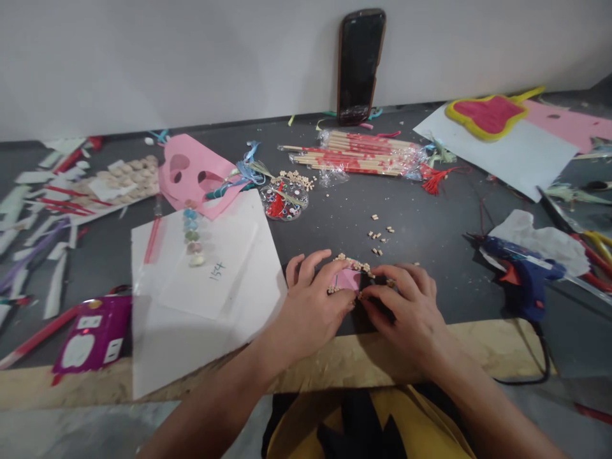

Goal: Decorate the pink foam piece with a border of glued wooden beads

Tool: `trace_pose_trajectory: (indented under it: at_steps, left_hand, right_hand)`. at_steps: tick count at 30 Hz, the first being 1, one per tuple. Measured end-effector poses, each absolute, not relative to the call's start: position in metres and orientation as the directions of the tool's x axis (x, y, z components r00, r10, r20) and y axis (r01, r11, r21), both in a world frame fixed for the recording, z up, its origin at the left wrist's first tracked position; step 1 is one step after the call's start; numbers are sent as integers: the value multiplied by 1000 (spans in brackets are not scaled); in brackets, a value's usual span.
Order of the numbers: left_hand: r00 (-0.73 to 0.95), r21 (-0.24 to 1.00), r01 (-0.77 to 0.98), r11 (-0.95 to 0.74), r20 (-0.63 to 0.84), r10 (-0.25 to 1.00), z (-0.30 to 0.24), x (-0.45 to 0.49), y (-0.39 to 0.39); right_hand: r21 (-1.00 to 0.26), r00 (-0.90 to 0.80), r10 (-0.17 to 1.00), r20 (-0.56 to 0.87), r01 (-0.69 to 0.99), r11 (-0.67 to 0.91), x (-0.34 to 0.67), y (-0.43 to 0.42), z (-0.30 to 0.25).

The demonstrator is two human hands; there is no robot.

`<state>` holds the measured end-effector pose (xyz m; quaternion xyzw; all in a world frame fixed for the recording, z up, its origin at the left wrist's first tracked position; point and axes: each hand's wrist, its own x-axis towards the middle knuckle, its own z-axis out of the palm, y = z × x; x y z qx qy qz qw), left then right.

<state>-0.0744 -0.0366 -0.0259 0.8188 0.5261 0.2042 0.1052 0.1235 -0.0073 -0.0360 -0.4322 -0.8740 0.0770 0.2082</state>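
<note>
Near the table's front edge lies a small pink piece (347,278) with tiny pale wooden pieces (354,262) lined along its border. My left hand (308,312) grips it from the left, thumb at the lower edge and fingers curled over the top. At its right side my right hand (415,312) has thumb and fingers drawn together by the border; what sits between them is hidden. Just beyond my hands, several loose wooden bits (377,236) are scattered on the dark table (329,223).
A blue glue gun (521,271) rests at right beside scissors (568,220). White sheets (210,350) and a purple power strip (93,338) lie left. Behind are a pink mask shape (191,169), wrapped sticks (354,153) and a phone (361,67) leaning upright on the wall.
</note>
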Motion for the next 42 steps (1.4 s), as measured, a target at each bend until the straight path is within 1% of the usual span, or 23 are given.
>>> trace_pose_trajectory:
  at_steps: [5,14,22,30,34,38,42]
  left_hand:
    - [370,394,813,-429,220,903,-26,-75,-37]
    - [384,395,810,-434,203,901,-26,-75,-37]
    - [386,391,810,-437,206,899,-27,-75,-37]
    - [387,391,811,-435,198,901,-27,-76,-37]
    - [388,385,813,-436,199,900,-26,-76,-37]
    - [398,368,807,-462,240,885,-23,-75,-39]
    - [436,335,785,-521,297,849,-23,-73,-41]
  right_hand:
    - [-303,-541,794,277,735,607,124,-8,-36]
    - [-335,-523,788,326,716,613,124,-7,-34]
    - [-324,-532,798,285,730,602,124,-8,-39]
    - [-311,-538,790,294,727,612,124,-8,-37]
    - [-346,-519,795,314,717,605,132,-6,-30]
    - [-317,-478,808,345,751,579,142,-1,-29]
    - [-287,-493,802,336,758,586,145,0,-35]
